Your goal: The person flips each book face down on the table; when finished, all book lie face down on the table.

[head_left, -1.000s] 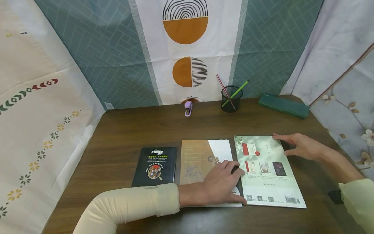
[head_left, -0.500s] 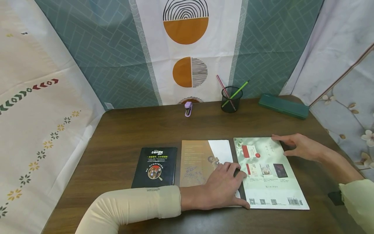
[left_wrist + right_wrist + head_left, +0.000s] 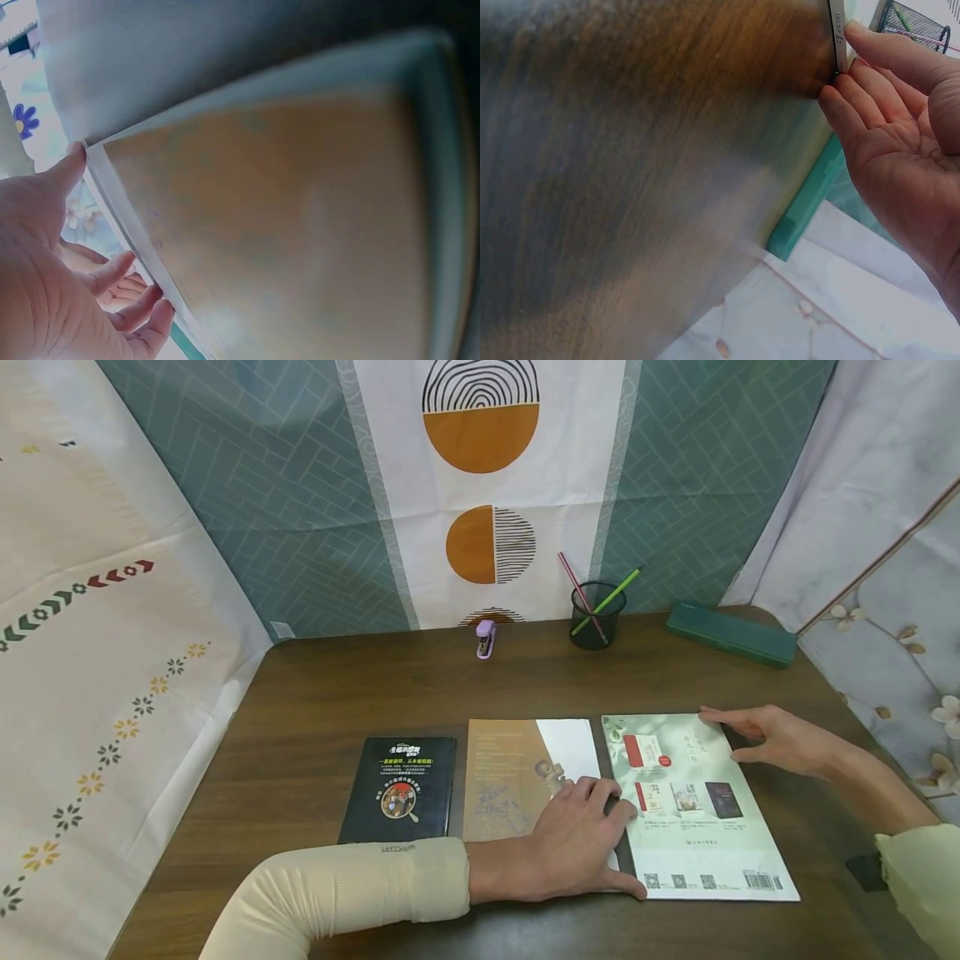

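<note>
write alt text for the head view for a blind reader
Three books lie in a row on a brown wooden table: the left hand rests on the tan-and-white middle book, the right hand touches the pale green book's far corner. A black book lies leftmost.

Both hands flat, left (image 3: 573,843) and right (image 3: 772,739), fingers relaxed.

Three books (image 3: 534,781) abreast, pen cup (image 3: 596,616) behind

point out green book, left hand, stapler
green book (image 3: 693,852), head view, bare lower cover.
left hand (image 3: 573,847), head view, back of hand.
stapler (image 3: 486,638), head view, purple top.
</note>
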A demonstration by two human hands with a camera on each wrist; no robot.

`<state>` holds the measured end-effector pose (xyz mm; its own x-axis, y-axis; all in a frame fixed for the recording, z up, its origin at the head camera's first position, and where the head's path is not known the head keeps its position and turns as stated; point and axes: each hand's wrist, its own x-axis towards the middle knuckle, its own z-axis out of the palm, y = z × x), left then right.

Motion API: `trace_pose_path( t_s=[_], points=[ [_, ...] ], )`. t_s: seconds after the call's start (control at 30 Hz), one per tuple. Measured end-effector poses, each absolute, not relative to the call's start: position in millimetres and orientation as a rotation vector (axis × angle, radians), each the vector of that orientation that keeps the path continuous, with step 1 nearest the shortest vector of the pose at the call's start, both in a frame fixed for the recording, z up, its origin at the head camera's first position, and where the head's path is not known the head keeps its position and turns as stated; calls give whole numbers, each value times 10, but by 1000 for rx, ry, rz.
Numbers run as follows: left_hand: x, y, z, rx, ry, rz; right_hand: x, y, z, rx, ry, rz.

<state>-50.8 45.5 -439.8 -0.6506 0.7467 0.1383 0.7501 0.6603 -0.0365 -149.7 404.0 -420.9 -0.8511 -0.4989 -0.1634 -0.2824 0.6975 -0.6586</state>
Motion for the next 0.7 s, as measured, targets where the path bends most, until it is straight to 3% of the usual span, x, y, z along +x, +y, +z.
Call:
trace_pose_path(
  t_s=[0.7],
  points=[
    [-499, 462, -4380, -1206, -2734, -71, -1478, 4065, -4263, -670, 2549, -1013]
  ],
)
